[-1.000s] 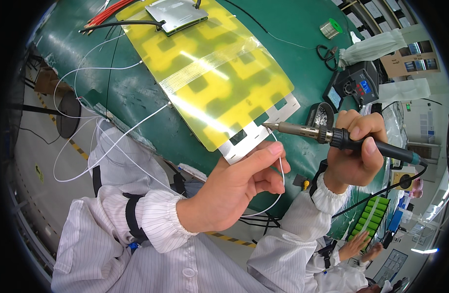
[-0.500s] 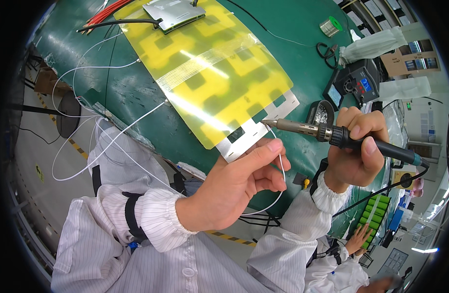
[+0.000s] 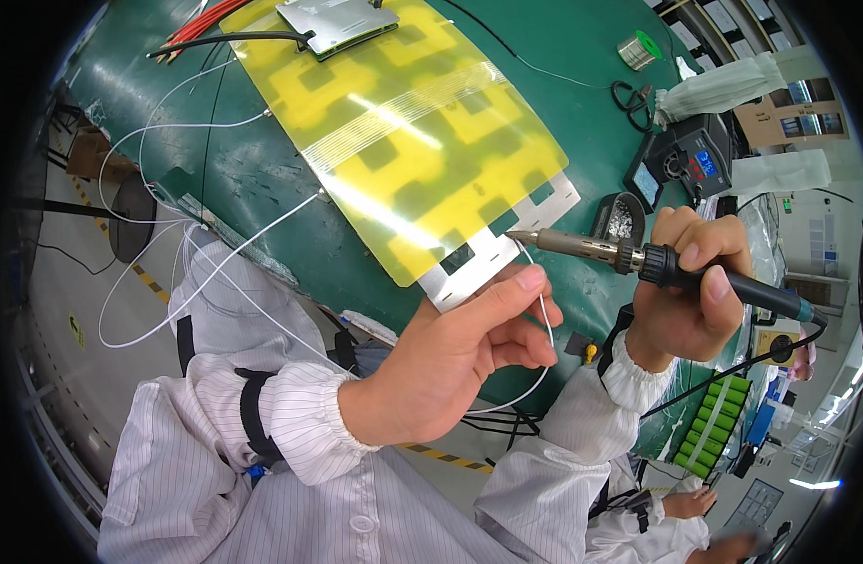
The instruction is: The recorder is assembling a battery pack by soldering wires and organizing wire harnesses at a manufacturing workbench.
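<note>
My right hand (image 3: 687, 287) grips a soldering iron (image 3: 676, 268) by its black handle. Its pointed tip is at the upper end of a thin white wire (image 3: 550, 324), beside a bare silver metal strip (image 3: 469, 267); whether tip and strip touch I cannot tell. Below that strip, my left hand (image 3: 474, 348) is closed with the white wire between thumb and curled fingers. The strip sticks out from under a battery pack (image 3: 422, 141) covered with translucent yellow sheet. On the pack's far end rests a silver circuit module (image 3: 337, 23) with black cables.
White wires (image 3: 215, 246) loop off the pack's left side. Around the right of the green table are a soldering station (image 3: 690, 160), a tip-cleaner holder (image 3: 619, 216), scissors (image 3: 631, 101) and a solder spool (image 3: 638, 49). Green cells (image 3: 713, 428) lie near a co-worker's hand (image 3: 690, 503).
The co-worker's hand has drawn back from the green cells. My own hands, the wire and the iron keep nearly the same places, with only a slight shift.
</note>
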{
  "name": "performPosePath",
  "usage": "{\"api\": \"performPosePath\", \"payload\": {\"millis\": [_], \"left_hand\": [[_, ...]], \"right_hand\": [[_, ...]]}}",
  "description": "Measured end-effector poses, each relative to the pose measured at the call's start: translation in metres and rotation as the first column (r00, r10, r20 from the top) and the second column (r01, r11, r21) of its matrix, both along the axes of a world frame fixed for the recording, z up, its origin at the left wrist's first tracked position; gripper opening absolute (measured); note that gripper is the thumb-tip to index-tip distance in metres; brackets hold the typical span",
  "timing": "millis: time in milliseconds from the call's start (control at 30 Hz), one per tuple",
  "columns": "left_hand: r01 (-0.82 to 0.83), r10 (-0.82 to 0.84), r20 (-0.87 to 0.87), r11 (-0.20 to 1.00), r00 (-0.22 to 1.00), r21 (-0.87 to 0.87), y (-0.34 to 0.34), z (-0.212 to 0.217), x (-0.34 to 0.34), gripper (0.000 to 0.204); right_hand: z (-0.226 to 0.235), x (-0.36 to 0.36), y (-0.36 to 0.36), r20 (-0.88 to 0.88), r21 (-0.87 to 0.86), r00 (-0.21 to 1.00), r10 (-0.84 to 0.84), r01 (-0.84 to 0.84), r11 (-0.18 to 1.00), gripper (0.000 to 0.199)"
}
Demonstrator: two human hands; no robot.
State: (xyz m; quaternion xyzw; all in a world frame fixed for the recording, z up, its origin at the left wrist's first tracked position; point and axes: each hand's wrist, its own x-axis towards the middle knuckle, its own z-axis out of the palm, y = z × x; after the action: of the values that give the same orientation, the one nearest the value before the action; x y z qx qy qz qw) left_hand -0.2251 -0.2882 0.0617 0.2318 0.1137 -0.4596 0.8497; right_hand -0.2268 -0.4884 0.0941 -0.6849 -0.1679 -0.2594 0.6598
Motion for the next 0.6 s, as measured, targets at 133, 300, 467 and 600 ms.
{"api": "performPosePath", "payload": {"millis": [133,300,467,600], "left_hand": [[-0.001,0.001,-0.003,1.0,1.0,0.005,-0.0004,-0.0004,-0.0001,0.014],[0.0,0.0,-0.002,1.0,1.0,-0.003,-0.0002,-0.0002,0.0004,0.015],[0.007,-0.007,-0.005,1.0,1.0,0.002,-0.0003,0.0,0.0,0.015],[0.015,-0.015,0.0,1.0,1.0,0.001,-0.0005,-0.0002,0.0001,0.015]], "right_hand": [[-0.0007,0.0001,-0.0014,0.006,0.009,1.0,0.01,-0.01,1.0,0.027],[0.0008,0.0001,0.0021,-0.004,-0.01,1.0,-0.007,0.007,1.0,0.022],[0.0014,-0.0009,-0.0021,0.012,0.024,1.0,-0.015,0.014,1.0,0.023],[-0.001,0.0012,-0.0046,0.068,0.055,0.998,0.003,-0.007,0.998,0.027]]}}
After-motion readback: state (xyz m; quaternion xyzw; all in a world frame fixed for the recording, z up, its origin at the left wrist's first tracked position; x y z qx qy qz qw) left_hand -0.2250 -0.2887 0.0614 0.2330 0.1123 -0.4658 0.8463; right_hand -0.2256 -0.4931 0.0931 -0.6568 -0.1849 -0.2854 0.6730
